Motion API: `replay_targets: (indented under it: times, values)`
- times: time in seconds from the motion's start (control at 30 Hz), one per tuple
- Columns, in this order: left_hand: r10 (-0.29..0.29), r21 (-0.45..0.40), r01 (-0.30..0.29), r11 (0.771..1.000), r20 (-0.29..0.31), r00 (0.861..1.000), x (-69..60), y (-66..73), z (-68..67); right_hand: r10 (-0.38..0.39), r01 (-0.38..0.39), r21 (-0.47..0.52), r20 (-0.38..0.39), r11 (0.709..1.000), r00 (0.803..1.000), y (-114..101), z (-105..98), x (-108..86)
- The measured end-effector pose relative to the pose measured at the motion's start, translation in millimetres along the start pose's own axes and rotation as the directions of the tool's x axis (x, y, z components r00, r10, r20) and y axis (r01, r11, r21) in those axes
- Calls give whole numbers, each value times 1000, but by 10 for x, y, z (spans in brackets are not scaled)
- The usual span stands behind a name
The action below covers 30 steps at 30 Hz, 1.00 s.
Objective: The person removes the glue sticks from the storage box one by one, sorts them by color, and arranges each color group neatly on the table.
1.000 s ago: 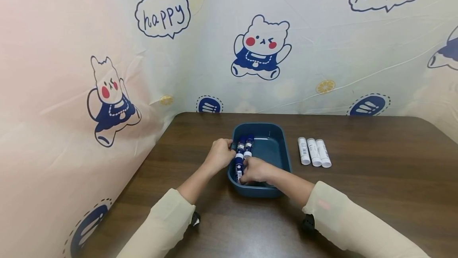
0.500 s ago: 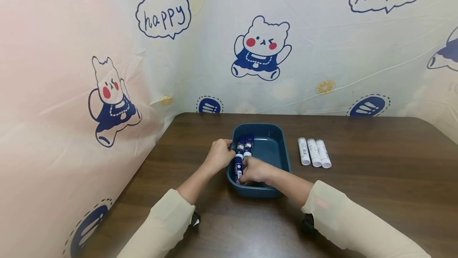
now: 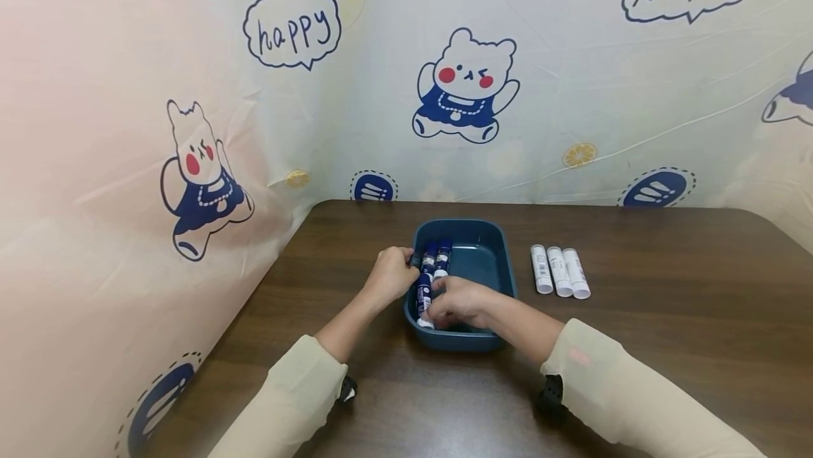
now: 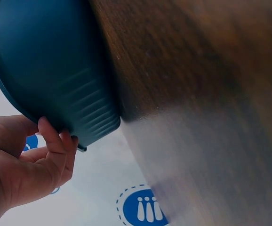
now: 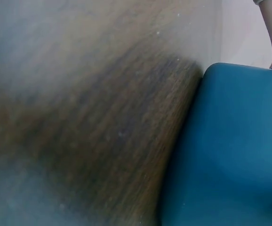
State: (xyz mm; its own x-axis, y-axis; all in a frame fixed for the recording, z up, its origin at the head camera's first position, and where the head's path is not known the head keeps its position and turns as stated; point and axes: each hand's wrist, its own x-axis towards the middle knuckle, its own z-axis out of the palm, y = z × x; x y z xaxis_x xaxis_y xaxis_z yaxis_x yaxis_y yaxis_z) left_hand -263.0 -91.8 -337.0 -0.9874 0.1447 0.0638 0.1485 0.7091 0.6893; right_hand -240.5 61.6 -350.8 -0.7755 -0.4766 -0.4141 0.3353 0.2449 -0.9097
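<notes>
My left hand [image 3: 389, 276] pinches the left rim of a dark teal plastic bin [image 3: 488, 267]; in the left wrist view, thumb and fingers are bent over its edge. Inside, along the left wall, lie blue glue sticks with white ends. Two lie side by side at the far end, a left one [image 3: 428, 259] and a right one [image 3: 443, 257]. A nearer glue stick [image 3: 423, 292] is in line with the left one. My right hand [image 3: 466, 303] is in the bin beside this nearer stick, fingers loosely bent at its side. In the right wrist view that hand is out of sight.
Three white tubes [image 3: 559, 272] lie side by side on the brown wooden table [image 3: 667, 317], right of the bin. A printed cloth [image 3: 381, 77] hangs behind the table and along its left side.
My right hand has shifted slightly right and its fingers have loosened from the nearer glue stick, whose white near end now shows. The left hand stays on the bin's rim.
</notes>
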Motion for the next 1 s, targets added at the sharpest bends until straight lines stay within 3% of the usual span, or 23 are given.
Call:
replay_targets:
  times: [0.17, 0.4, 1.0]
  values:
    - [14, 12, -14, 1000, -9, 1000, 4, -5, 5, -9, 6, 109, 29, 994, 1000, 6, -22, 4]
    - [-28, -6, 28, 1000, 6, 1000, 10, -6, 10, -49, 36, 203, 58, 978, 997, 1, -36, -12]
    - [-35, 3, 35, 999, 2, 999, 13, -8, 9, -127, 93, 273, 108, 958, 986, -10, -162, -89]
